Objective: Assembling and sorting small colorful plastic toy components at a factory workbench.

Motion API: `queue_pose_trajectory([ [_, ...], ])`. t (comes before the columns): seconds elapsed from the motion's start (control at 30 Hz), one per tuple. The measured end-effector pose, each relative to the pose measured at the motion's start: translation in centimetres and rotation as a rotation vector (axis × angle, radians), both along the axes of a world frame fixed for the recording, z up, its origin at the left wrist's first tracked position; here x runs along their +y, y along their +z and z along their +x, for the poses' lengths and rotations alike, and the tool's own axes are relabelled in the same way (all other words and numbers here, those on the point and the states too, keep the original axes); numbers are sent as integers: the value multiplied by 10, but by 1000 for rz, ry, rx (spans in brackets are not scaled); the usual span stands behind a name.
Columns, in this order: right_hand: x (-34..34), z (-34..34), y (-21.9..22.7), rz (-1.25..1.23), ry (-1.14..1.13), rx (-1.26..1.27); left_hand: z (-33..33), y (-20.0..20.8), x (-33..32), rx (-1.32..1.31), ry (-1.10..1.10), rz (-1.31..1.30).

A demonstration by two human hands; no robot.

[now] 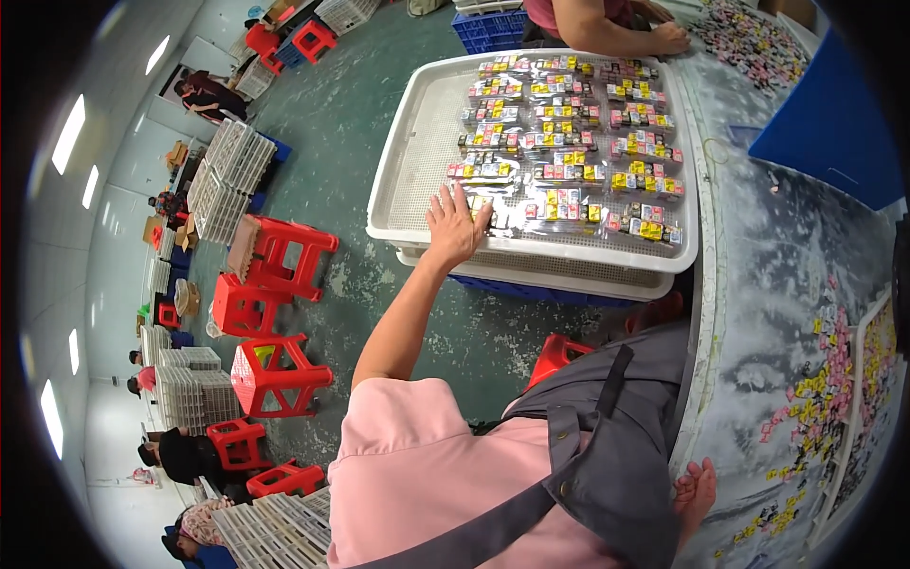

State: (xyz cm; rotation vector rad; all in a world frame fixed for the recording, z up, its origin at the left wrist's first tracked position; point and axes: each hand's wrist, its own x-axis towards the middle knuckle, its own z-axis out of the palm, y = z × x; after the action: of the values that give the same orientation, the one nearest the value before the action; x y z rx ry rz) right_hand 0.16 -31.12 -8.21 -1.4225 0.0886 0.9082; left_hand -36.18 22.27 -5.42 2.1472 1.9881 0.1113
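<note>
White plastic mesh tray (417, 133): left hand (457, 232) spread over near-left clear packet of multicoloured blocks (480, 203); right hand (697, 489) loosely curled, apparently empty. Could slide askew if pushed sideways.

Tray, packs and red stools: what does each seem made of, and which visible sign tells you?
Tray: probably moulded white plastic, slightly glossy; rounded rim and fine mesh base suggest it.
Packs: seemingly wrapped in clear, shiny film, judging by bright glints; the coloured pieces' own material is unclear.
Red stools: likely hard plastic, smooth with a soft sheen, in one even colour.
</note>
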Motion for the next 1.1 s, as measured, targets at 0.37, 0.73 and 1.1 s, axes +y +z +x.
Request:
queue_pose_trajectory([
  [0.37,13,-13,19,-13,-59,-13,133,43,-16,13,-545,412],
  [0.73,-9,-26,5,105,-171,-59,270,-7,-61,-261,-880,491],
  [1.1,-8,1,2,399,-30,156,-15,-14,85,59,-220,478],
])
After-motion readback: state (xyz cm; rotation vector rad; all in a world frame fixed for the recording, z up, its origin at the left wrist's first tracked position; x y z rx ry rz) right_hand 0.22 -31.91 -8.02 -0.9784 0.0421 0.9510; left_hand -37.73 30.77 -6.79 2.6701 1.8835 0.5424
